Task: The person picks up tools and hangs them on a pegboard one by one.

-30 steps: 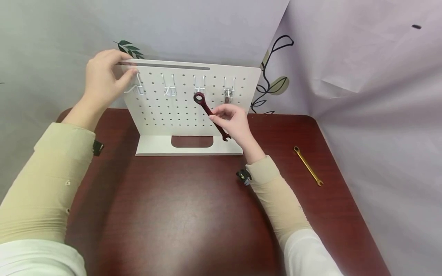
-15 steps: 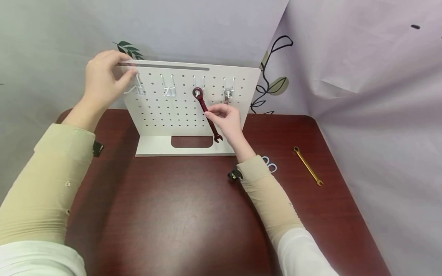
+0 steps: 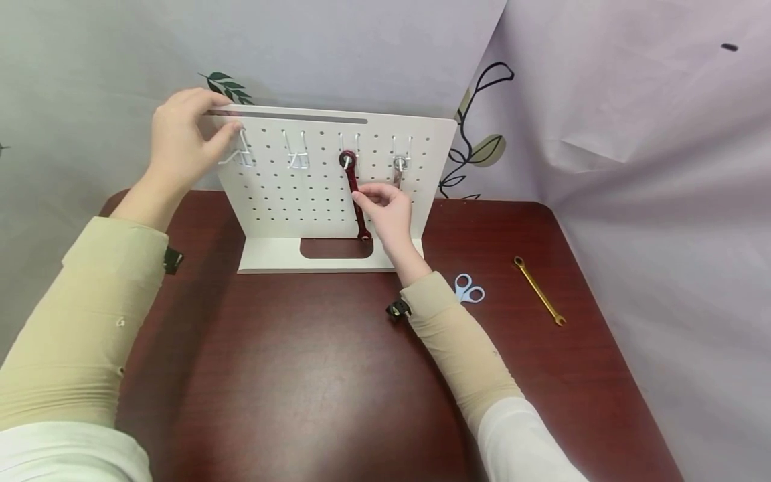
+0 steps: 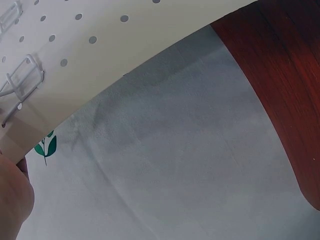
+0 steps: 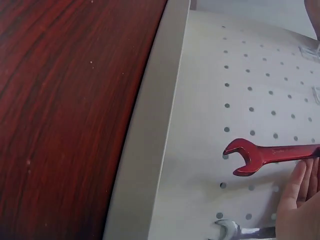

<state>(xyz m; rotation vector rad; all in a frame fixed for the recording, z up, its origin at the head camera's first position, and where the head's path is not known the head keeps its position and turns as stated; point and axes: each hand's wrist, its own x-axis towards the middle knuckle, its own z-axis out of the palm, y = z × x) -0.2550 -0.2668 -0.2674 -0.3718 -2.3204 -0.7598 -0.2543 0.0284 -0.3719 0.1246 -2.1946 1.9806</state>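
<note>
A white pegboard [image 3: 277, 201] stands upright on its base at the back of the table. My left hand [image 3: 183, 137] grips its top left corner, thumb in front and fingers behind. The red combination wrench [image 3: 357, 207] hangs with its ring end around the third hook [image 3: 347, 142] from the left, open end down. My right hand [image 3: 388, 209] pinches the red wrench by its shaft, thumb and forefinger at mid-length. In the right wrist view, the fingers [image 5: 295, 185] lie against the shaft. A silver wrench [image 5: 232, 230] hangs on the rightmost hook, partly hidden behind my right hand.
Two more wire hooks, the second hook [image 3: 296, 150] and the leftmost hook [image 3: 243, 152], hold nothing. Light-blue scissors [image 3: 468, 289] lie on the dark red table [image 3: 289, 375], partly hidden by my right sleeve. A gold wrench [image 3: 539, 291] lies farther right.
My right hand has moved left, bringing the red wrench's ring onto the third hook. The wrench now hangs nearer vertical. The scissors have come out from behind my sleeve. My left hand stays put.
</note>
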